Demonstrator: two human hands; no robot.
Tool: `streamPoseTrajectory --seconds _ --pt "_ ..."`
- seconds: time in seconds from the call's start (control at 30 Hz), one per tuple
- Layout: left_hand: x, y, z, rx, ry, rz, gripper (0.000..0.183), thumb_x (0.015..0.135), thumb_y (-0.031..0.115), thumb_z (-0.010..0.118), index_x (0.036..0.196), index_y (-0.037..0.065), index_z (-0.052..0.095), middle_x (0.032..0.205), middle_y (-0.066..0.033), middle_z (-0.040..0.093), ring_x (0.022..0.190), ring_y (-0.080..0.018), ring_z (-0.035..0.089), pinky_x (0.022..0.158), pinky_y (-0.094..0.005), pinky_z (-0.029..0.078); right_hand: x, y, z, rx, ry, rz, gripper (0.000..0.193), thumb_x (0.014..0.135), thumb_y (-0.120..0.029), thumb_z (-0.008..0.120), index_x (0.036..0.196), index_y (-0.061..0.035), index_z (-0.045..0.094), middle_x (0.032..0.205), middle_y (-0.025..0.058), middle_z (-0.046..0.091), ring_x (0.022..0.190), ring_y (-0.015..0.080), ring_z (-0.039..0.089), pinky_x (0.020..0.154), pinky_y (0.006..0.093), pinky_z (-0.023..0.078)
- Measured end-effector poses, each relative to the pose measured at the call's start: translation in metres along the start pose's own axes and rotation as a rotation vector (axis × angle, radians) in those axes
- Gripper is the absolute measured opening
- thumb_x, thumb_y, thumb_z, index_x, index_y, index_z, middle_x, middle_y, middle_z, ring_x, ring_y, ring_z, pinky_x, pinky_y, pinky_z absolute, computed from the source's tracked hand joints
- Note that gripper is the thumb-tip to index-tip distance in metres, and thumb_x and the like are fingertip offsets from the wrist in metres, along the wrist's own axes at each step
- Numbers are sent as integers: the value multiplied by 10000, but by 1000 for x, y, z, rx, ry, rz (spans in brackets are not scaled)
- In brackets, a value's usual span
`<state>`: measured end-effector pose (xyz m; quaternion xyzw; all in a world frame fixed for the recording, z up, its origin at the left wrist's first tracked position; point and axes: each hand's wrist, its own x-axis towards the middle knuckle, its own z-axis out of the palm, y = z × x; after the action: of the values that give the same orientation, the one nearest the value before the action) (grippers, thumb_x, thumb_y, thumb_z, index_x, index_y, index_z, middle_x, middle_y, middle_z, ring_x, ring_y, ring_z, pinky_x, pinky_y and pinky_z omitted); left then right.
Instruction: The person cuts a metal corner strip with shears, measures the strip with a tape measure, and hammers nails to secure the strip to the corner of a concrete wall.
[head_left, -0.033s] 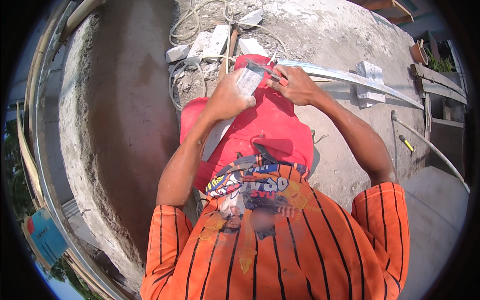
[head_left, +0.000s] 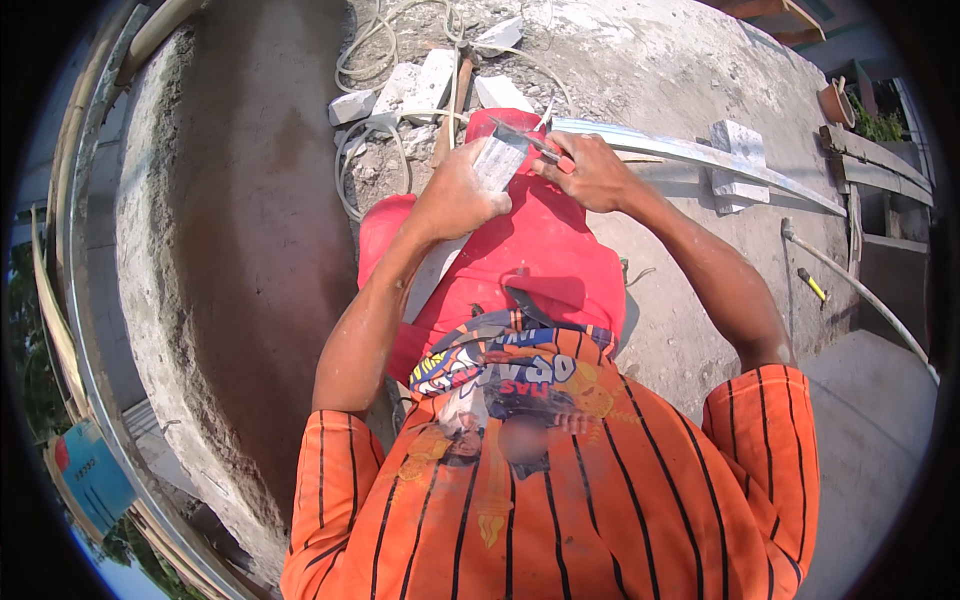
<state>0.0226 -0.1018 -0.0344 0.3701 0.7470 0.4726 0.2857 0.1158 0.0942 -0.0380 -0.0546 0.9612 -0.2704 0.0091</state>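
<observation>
My left hand (head_left: pixel 458 200) is closed round a pale grey, flat-faced rectangular piece (head_left: pixel 499 163) held above my lap. It looks like the end of a metal channel, though its full length is hidden. My right hand (head_left: pixel 594 172) grips red-handled snips (head_left: pixel 562 160). Their dark metal jaws reach left to the far edge of the grey piece; whether they bite into it is too small to tell. Below my left wrist a pale strip (head_left: pixel 437 272) lies along my red trousers, and I cannot tell if it joins the held piece.
Ahead lie broken white blocks (head_left: pixel 430 85), a wooden-handled hammer (head_left: pixel 461 90) and looped pale cable (head_left: pixel 345 175). Long metal channels (head_left: pixel 690 152) stretch rightward beside a white block (head_left: pixel 738 165). A yellow-handled tool (head_left: pixel 812 284) is far right. To my left runs a rough concrete edge (head_left: pixel 165 260).
</observation>
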Motion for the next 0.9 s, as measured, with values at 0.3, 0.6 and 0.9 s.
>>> streamPoseTrajectory --seconds 0.3,0.6,0.9 --pt "6 11 15 -26 -37 -54 385 616 66 627 985 -17 559 848 -183 613 783 -341 598 727 -390 483 -17 12 7 211 -21 200 314 747 -198 553 981 3 487 917 229 557 877 391 534 775 459 388" --pt "21 12 25 45 -110 -7 383 617 93 641 973 -29 563 856 -210 621 805 -365 602 747 -394 485 -37 40 20 114 33 178 294 737 -196 527 956 -1 507 777 210 543 746 357 511 724 436 404" --pt "21 40 -56 -43 18 3 381 661 197 772 933 7 583 792 -69 610 758 -166 589 690 -327 473 -77 -6 27 -57 81 184 432 719 -225 631 1090 -53 489 928 142 568 884 319 544 822 440 373"
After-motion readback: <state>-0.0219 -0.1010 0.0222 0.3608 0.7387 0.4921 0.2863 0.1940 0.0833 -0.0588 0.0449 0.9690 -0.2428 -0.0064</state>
